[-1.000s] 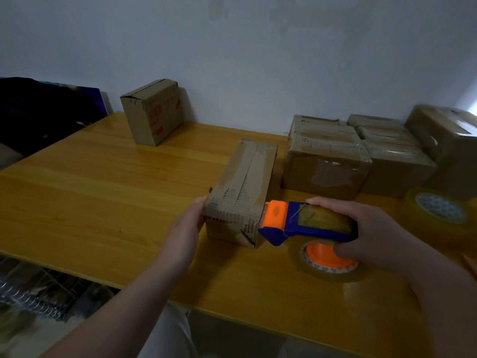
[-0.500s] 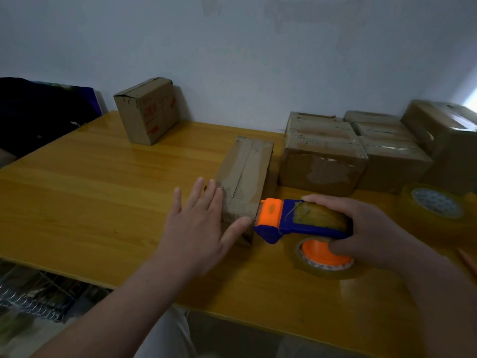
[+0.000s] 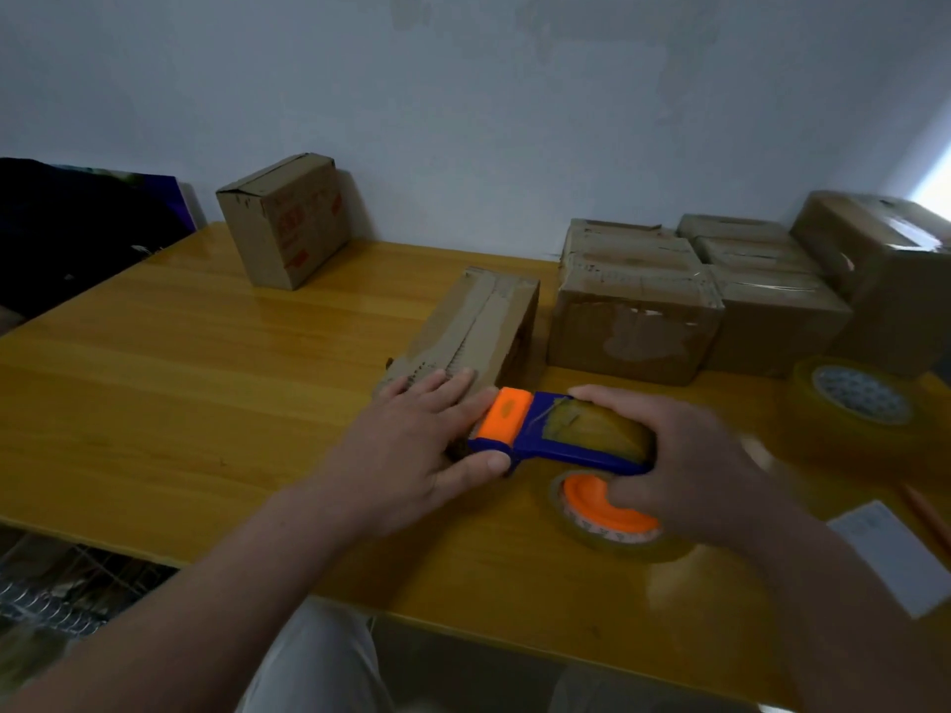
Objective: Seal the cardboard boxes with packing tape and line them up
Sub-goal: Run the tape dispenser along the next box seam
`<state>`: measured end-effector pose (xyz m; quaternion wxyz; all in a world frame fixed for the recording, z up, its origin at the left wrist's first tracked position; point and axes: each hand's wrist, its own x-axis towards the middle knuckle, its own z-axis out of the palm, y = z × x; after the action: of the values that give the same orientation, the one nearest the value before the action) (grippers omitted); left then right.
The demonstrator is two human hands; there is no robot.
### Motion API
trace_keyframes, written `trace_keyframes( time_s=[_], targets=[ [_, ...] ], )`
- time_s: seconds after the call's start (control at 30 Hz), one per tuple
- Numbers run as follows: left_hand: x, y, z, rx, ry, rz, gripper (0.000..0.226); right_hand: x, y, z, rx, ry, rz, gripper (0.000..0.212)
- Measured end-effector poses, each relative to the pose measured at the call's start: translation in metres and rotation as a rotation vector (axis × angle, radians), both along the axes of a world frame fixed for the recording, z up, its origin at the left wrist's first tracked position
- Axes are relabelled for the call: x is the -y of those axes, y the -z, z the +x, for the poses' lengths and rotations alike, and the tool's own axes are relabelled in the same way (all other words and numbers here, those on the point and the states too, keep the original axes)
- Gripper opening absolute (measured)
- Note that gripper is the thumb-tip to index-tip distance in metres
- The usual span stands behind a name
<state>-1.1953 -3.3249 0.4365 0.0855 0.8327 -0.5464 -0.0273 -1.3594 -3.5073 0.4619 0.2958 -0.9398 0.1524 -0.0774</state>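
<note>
Glossy yellow-orange wooden tabletop (image 3: 206,383), plank-grained, far edge against the wall. On it:
- upright brown cardboard box with red print (image 3: 288,218), far left corner
- long narrow taped cardboard box (image 3: 483,321), centre
- block of low, tape-wrapped cardboard boxes (image 3: 638,306) in two rows along the far edge, right of centre
- taller taped cardboard box (image 3: 885,265), far right corner
- large roll of clear packing tape (image 3: 849,409), right edge
- white paper slip (image 3: 895,553), near right corner
</note>
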Motion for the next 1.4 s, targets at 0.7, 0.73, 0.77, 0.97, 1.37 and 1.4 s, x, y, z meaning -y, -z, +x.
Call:
trace_keyframes(
  time_s=[0.7, 0.73, 0.77, 0.97, 1.37, 1.4],
  targets=[
    [-0.005, -0.004, 0.023, -0.003, 0.013, 0.038, 0.098, 0.011, -0.033, -0.028, -0.200, -0.031, 0.069, 0.075],
    [-0.005, -0.004, 0.024, -0.007, 0.017, 0.037, 0.099, 0.010, -0.031, -0.023, -0.216, -0.036, 0.065, 0.075],
    [-0.005, -0.005, 0.024, -0.008, 0.022, 0.036, 0.099, 0.009, -0.029, -0.017, -0.237, -0.046, 0.057, 0.075],
    [-0.004, -0.006, 0.025, 0.077, 0.038, 0.066, 0.083, -0.001, -0.024, 0.031, -0.352, -0.119, -0.061, 0.074],
    [0.000, -0.006, 0.023, 0.106, -0.022, 0.080, 0.080, 0.017, -0.036, 0.062, -0.518, -0.143, 0.153, 0.063],
    [0.000, -0.005, 0.023, 0.106, -0.026, 0.073, 0.080, 0.018, -0.036, 0.064, -0.532, -0.150, 0.147, 0.062]
  ],
)
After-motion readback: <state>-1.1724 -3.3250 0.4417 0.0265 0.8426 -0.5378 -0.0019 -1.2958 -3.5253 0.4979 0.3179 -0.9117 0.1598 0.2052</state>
